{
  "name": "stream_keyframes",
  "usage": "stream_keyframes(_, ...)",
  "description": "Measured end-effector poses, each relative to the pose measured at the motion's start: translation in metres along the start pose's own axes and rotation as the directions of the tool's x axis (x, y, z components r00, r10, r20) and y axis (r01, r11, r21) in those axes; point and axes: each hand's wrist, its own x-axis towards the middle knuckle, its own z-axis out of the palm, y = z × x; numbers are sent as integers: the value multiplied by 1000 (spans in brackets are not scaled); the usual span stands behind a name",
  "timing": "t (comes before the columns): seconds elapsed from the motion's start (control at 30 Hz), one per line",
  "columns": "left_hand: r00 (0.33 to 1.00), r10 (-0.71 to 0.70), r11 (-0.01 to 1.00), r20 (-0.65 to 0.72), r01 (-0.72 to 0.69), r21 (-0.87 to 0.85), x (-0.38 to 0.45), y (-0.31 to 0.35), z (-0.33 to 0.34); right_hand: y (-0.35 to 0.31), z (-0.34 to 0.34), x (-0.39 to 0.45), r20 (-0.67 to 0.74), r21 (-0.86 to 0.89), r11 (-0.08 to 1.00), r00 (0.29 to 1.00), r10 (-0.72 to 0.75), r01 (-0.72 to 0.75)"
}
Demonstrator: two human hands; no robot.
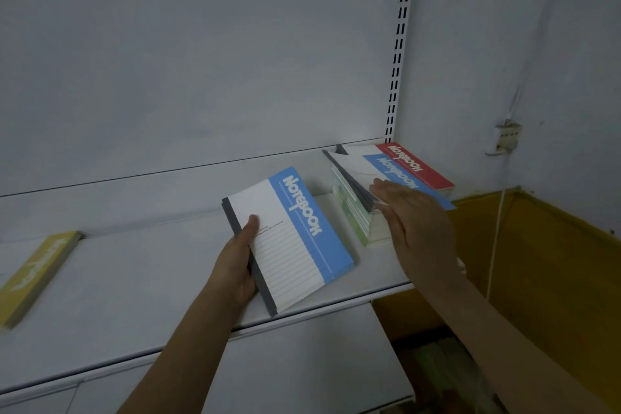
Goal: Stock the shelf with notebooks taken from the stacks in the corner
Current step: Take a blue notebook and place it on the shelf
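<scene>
My left hand (237, 262) grips a blue and white notebook (295, 242) by its grey spine, holding it just above the white shelf (134, 286). A stack of notebooks (356, 208) stands at the shelf's right end, topped by a blue one (393, 168) and a red one (416, 163). My right hand (416, 222) lies with straight fingers on the blue top notebook, over the stack's front corner. The top covers tilt up toward the left.
A yellow notebook (37, 269) lies flat at the shelf's far left. A slotted upright (398, 44) runs up the back panel on the right. A yellow wall panel (554, 262) fills the corner beyond the shelf end. A lower shelf (302, 363) shows below.
</scene>
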Motion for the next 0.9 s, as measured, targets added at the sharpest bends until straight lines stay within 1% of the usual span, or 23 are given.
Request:
stream_keyframes(0.07,1000,8,1000,-2,-8,-15,0,0,1,-24,3,-6,-34,-17,992,992,-125,125)
stream_keyframes(0.1,1000,7,1000,5,-7,-29,0,0,3,-36,8,-11,-18,-23,978,978,-207,206)
stream_keyframes(0.13,1000,2,999,24,-1,-39,0,0,3,-47,16,-18,26,-15,958,957,-288,288)
stream_keyframes(0.2,996,-12,999,89,16,-38,-1,1,4,-62,38,-38,172,21,917,902,-396,399)
stream_keyframes(0.23,993,-22,999,112,26,-28,-2,1,3,-67,48,-48,265,43,906,870,-417,421)
stream_keyframes(0.3,990,-8,1000,137,8,-5,-6,1,0,-75,60,-61,441,98,909,801,-405,406)
stream_keyframes(0.33,991,23,1000,133,-24,3,-6,1,-2,-75,62,-62,481,106,920,790,-380,378)
stream_keyframes(0.37,992,62,998,107,-63,9,-7,1,-2,-74,61,-60,477,103,932,806,-352,347)
stream_keyframes(0.43,991,121,993,65,-120,-15,-11,3,0,-70,53,-47,410,73,969,878,-247,238)
stream_keyframes(0.47,986,158,987,45,-157,-23,-13,6,2,-67,48,-39,360,67,988,920,-156,141)
stream_keyframes(0.5,979,203,979,30,-203,-12,-14,10,4,-63,44,-28,333,97,995,942,-45,13)
stream_keyframes(0.53,969,246,969,18,-247,27,-17,14,6,-63,38,-17,345,187,973,936,64,-135)
stream_keyframes(0.57,959,282,955,17,-283,85,-19,17,8,-61,35,-6,401,317,902,903,154,-294)
stream_keyframes(0.6,951,308,936,27,-307,172,-23,18,10,-59,33,3,462,454,782,863,203,-427)
stream_keyframes(0.63,945,325,903,44,-323,282,-26,16,13,-55,34,11,506,557,651,832,227,-516)
stream_keyframes(0.67,941,325,862,92,-335,380,-30,11,16,-53,34,18,526,612,554,813,249,-565)
stream_keyframes(0.7,940,296,825,171,-342,449,-35,3,18,-49,35,23,522,635,507,808,275,-583)
stream_keyframes(0.73,937,243,790,250,-341,510,-38,-7,19,-46,36,25,506,645,491,809,300,-586)
stream_keyframes(0.77,934,200,740,297,-343,579,-40,-14,19,-45,36,27,487,661,468,810,327,-586)
stream_keyframes(0.83,937,197,641,287,-345,686,-40,-20,18,-45,36,30,452,688,424,805,385,-589)
stream_keyframes(0.9,930,228,603,290,-368,708,-39,-16,15,-50,37,34,435,689,416,798,418,-593)
